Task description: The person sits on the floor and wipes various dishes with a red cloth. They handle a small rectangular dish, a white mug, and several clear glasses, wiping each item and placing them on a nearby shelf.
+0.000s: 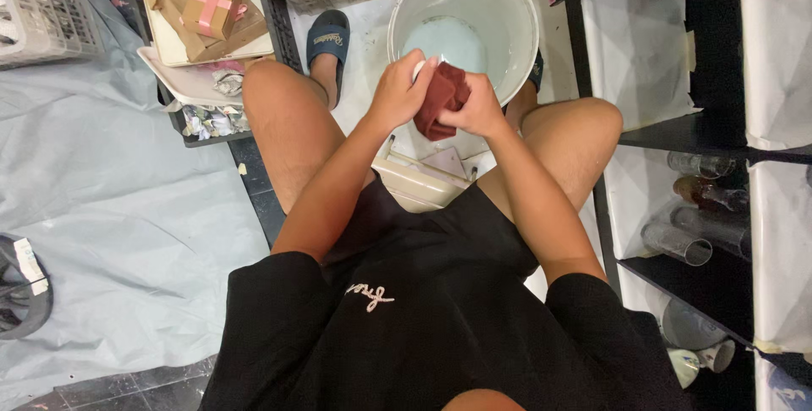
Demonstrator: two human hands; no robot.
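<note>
Dark red cloth (440, 100) is clenched between left hand (396, 90) and right hand (478, 111), fingers curled tight, above the white bucket (516, 5).

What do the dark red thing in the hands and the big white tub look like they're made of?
Dark red cloth: soft fabric, matte, folding and bunching between left hand and right hand. White tub: probably plastic, smooth with a slight sheen and thin rolled rim.
</note>
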